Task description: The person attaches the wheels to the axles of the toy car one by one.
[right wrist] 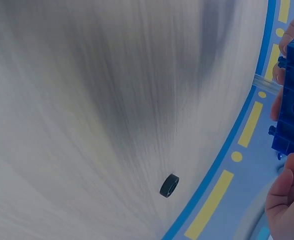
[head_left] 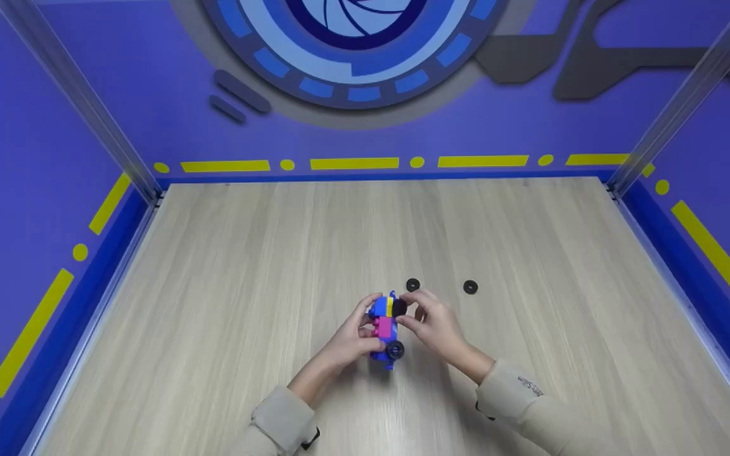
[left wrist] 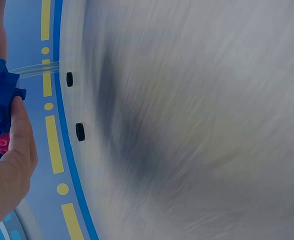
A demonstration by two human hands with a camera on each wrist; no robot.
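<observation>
The left hand (head_left: pixel 347 340) grips a blue, pink and yellow toy vehicle (head_left: pixel 385 327), held above the wooden table (head_left: pixel 244 253). The right hand (head_left: pixel 439 326) pinches a black wheel (head_left: pixel 399 308) at the vehicle's far right end. A mounted wheel (head_left: pixel 395 349) sits at the near end, same side. Beyond, on the table, lie two loose pieces: a near ring (head_left: pixel 413 285) beside the right fingertips and an outer ring (head_left: pixel 470 287) farther right.

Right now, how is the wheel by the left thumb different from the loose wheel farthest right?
The thumb-side wheel sits on the toy car; the loose wheel is attached to nothing. The thumb-side wheel is off the table, the left hand holding the car; the loose wheel lies flat on the table. Both are black and round.
</observation>
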